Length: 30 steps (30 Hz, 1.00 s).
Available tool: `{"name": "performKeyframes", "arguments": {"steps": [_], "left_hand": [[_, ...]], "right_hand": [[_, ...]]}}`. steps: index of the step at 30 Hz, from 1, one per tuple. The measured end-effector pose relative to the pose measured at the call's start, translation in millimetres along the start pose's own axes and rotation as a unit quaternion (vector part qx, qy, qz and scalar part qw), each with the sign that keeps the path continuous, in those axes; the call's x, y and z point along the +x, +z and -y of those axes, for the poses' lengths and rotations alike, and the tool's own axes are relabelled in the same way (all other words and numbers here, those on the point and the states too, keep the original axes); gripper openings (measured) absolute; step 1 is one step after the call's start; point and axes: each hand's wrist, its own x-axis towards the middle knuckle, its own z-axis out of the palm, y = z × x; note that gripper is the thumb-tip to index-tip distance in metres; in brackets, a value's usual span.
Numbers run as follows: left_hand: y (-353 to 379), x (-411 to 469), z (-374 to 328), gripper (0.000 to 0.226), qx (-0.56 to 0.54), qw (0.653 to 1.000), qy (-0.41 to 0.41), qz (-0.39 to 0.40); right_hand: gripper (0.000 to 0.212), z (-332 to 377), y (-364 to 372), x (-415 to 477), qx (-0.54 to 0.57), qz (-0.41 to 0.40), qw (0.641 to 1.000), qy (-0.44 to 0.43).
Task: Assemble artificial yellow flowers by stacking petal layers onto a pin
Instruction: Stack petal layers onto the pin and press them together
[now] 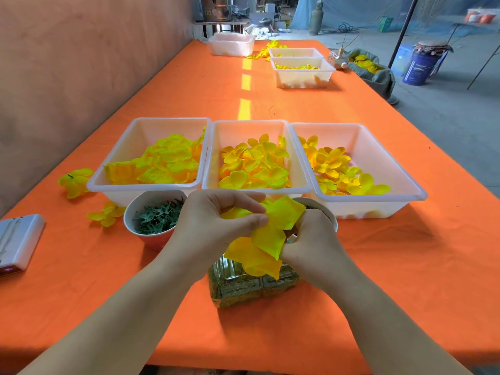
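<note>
Both hands hold a large yellow petal layer (273, 234) just above a clear glass jar (251, 285) on the orange table. My left hand (213, 220) pinches the layer's upper left edge between thumb and fingers. My right hand (311, 239) grips it from the right, fingers curled around its middle; the pin is hidden there. Three white bins stand behind: the left bin (119, 169) with large petals, the middle bin (213, 158) with medium petals, the right bin (384, 163) with small ones. A bowl of green calyx pieces (154, 215) sits left of my hands.
Two finished yellow flowers (74, 181) lie at the left by the bins. A white device (19, 242) sits at the left table edge. More white bins (301, 74) stand far down the table. A second bowl (330, 215) is partly hidden behind my right hand.
</note>
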Motion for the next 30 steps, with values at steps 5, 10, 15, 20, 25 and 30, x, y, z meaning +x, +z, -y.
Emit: {"name": "performKeyframes", "arguments": {"steps": [5, 10, 15, 20, 25, 30], "left_hand": [[-1.1, 0.3, -0.9, 0.003, 0.056, 0.998, 0.007, 0.006], [-5.1, -0.8, -0.3, 0.007, 0.138, 0.989, 0.047, 0.020], [-11.7, 6.3, -6.2, 0.016, 0.121, 0.988, 0.027, 0.087], [-14.2, 15.3, -14.0, 0.007, 0.205, 0.973, 0.022, 0.106], [-11.2, 15.3, -13.8, 0.006, 0.281, 0.953, 0.028, 0.109], [-7.6, 9.5, -11.7, 0.009, 0.317, 0.944, 0.055, 0.072]], "right_hand": [[0.011, -2.4, 1.2, 0.2, -0.033, -0.012, 0.999, -0.001], [0.016, -6.7, 1.6, 0.0, -0.030, -0.017, 0.999, 0.010], [0.023, -6.1, 2.6, -1.8, -0.053, -0.061, 0.997, -0.002], [0.013, -8.6, 7.1, -5.0, -0.059, -0.095, 0.994, 0.007], [0.016, -12.9, 9.4, -7.6, -0.008, -0.075, 0.997, 0.020], [0.024, -11.1, 10.7, -9.0, 0.009, -0.094, 0.995, 0.012]]}}
